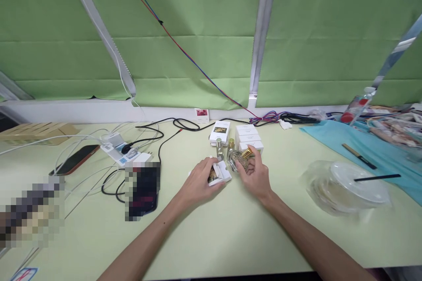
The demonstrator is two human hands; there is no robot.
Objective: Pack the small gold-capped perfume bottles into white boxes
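Note:
My left hand is closed on a small white box with a printed picture and an open flap, held just above the pale green table. My right hand grips a clear glass perfume bottle with a gold cap, lying sideways next to the box's open end. Two small upright glass vials stand just behind the hands. Further back sit a stack of white boxes and one white box with a picture.
A power strip with tangled black and white cables and a phone lie at the left. A clear plastic lidded bowl with a black stick sits at the right, beside a teal cloth and a plastic bottle. Green panels back the table.

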